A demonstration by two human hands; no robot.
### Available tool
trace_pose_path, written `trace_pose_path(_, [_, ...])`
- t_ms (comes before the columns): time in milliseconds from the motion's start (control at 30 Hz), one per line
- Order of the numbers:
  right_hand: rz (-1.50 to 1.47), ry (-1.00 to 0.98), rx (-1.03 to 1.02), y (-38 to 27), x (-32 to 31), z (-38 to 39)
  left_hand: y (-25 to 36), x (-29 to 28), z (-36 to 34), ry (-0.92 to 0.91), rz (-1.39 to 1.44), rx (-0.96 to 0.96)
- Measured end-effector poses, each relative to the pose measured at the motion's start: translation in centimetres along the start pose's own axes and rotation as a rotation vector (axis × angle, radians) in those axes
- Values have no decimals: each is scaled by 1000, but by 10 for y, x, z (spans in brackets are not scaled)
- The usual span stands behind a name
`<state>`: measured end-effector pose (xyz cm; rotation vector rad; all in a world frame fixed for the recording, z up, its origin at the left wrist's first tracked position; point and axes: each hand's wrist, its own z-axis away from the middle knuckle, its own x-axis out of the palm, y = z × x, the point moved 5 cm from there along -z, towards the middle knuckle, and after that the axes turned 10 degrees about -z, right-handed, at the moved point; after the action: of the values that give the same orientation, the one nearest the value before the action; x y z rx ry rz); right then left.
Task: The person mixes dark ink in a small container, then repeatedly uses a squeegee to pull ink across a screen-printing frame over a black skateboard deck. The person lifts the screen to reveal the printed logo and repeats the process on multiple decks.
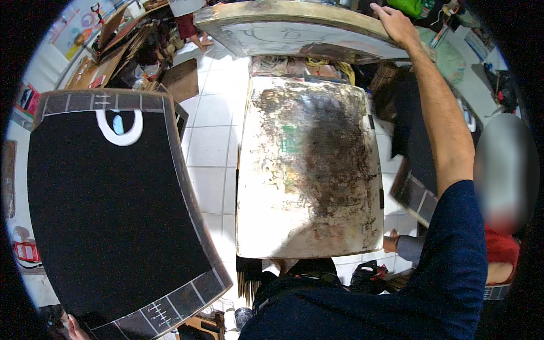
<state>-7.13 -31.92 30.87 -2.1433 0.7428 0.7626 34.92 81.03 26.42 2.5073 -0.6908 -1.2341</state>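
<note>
My right hand (398, 25) reaches far forward, its fingers wrapped over the top edge of a wooden-framed screen (294, 37). That screen stands on edge beyond the table, with faint line drawing on its pale face. At the lower left, a few fingers of my left hand (73, 328) show at the near corner of a large black panel (107, 198); the rest of the hand is out of sight. The panel has a dark taped border with white marks and a white ring-shaped piece (120, 129) near its far edge. Between both lies a paint-stained tabletop (266, 221).
Cardboard and clutter (105, 68) are heaped at the far left. A person in dark red shorts (187, 25) stands at the back; another in red (501, 249) is close on my right. A bare foot (391, 242) is beside the table. White tiles (209, 141) cover the floor.
</note>
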Motion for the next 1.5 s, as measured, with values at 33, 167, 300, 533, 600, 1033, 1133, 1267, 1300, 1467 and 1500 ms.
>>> trace_pose_path(33, [13,-2,0,1,1,1,-5,0,5,68,7,27])
trace_pose_path(167, [14,25,-10,2,1,10,-4,106,99,-218,457,-448])
trace_pose_path(300, [-30,16,-22,4,0,17,70,239,227,-343,575,-528])
trace_pose_path(533, [-11,-10,-13,9,4,16,188,397,342,-817,365,-357])
trace_pose_path(600, [-26,-12,-2,10,4,15,221,430,379,-924,453,-400])
trace_pose_path(1033, [30,-46,51,4,2,-12,336,441,432,-1197,51,75])
trace_pose_path(1133, [31,-41,52,4,1,-23,340,442,427,-1221,-21,72])
trace_pose_path(1267, [46,-62,28,3,1,-39,350,446,421,-1210,-43,89])
trace_pose_path(1300, [37,-70,26,3,2,-43,354,446,419,-1182,-36,120])
trace_pose_path(1467, [33,-109,-56,6,6,-64,366,443,414,-1157,11,114])
trace_pose_path(1500, [34,-100,-60,8,7,-69,367,442,413,-1157,-18,120])
